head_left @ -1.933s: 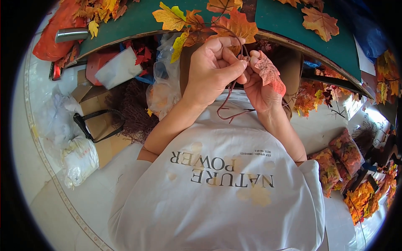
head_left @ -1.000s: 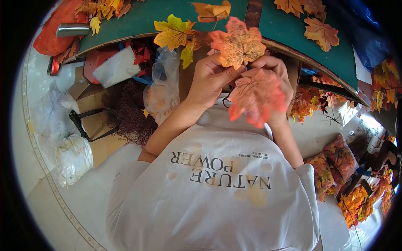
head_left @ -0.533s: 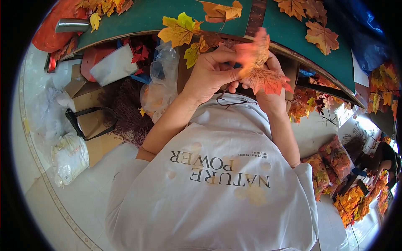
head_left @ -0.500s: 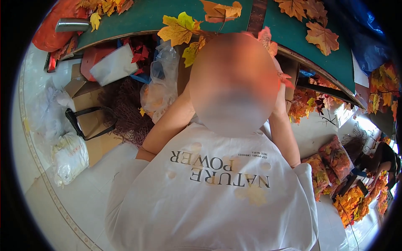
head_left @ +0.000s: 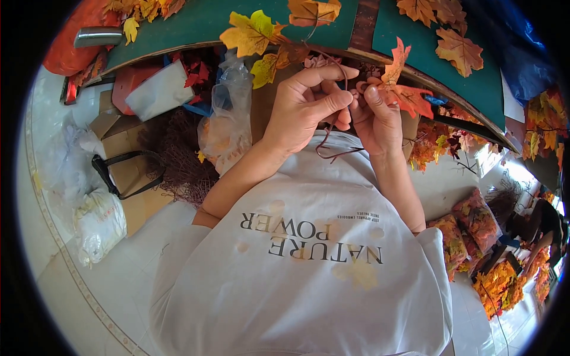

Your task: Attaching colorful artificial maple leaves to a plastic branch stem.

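In front of my chest, below the table edge, my left hand (head_left: 309, 104) is closed with thumb and fingers pinching a thin brown stem (head_left: 324, 141). The stem arches over the fingers and curls below them. Close beside it, my right hand (head_left: 379, 115) pinches the base of an orange-red artificial maple leaf (head_left: 409, 98), whose lobes point up and to the right. The fingertips of both hands nearly meet, and the exact joint between leaf and stem is hidden there. Yellow-orange maple leaves (head_left: 252, 35) hang just above my left hand.
A green-topped table (head_left: 178, 35) curves across the far side, with loose orange leaves (head_left: 460, 50) on it. At left are a cardboard box (head_left: 127, 142), a clear plastic bag (head_left: 228, 89) and dark twigs (head_left: 178, 154). Bags of autumn leaves (head_left: 475, 219) lie at right.
A blurred disc covered both hands in the earlier frame; now they show plainly. The orange-red leaf has shifted down and to the right. My forearms are nearly where they were.
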`<state>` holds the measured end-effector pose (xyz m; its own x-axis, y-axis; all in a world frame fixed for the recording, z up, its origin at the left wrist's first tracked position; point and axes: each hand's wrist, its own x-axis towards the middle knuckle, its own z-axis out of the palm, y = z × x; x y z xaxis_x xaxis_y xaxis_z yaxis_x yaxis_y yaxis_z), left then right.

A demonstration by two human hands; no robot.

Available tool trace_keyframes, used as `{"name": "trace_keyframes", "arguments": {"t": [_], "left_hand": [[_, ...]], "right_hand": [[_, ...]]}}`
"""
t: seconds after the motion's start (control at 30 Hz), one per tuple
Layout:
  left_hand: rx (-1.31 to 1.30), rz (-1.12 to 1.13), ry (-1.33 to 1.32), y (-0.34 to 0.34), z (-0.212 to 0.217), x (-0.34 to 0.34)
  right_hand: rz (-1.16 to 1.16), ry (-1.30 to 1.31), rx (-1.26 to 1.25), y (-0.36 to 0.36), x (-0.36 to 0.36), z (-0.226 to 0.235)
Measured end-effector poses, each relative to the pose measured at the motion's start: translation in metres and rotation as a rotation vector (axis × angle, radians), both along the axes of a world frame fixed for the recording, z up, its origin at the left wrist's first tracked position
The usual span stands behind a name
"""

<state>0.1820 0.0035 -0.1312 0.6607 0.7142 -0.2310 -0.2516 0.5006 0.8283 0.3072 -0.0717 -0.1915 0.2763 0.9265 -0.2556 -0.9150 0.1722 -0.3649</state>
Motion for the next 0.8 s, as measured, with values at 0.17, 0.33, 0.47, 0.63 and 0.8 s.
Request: {"name": "trace_keyframes", "arguments": {"t": [0.17,0.33,0.47,0.63,0.8], "left_hand": [[-0.015,0.002,0.007,0.000,-0.004,0.005],[-0.013,0.009,0.017,0.003,-0.006,0.007],[-0.017,0.021,0.029,0.005,-0.008,0.009],[0.016,-0.015,0.047,0.005,-0.010,0.009],[0.015,0.006,0.052,0.004,-0.012,0.009]], "right_hand": [[0.019,0.084,0.033,-0.001,-0.004,-0.008],[0.051,0.110,0.023,-0.001,-0.003,-0.012],[0.045,0.096,-0.005,-0.001,-0.003,-0.011],[0.029,0.081,-0.035,0.000,-0.003,-0.010],[0.020,0.049,-0.024,0.000,-0.003,-0.008]]}}
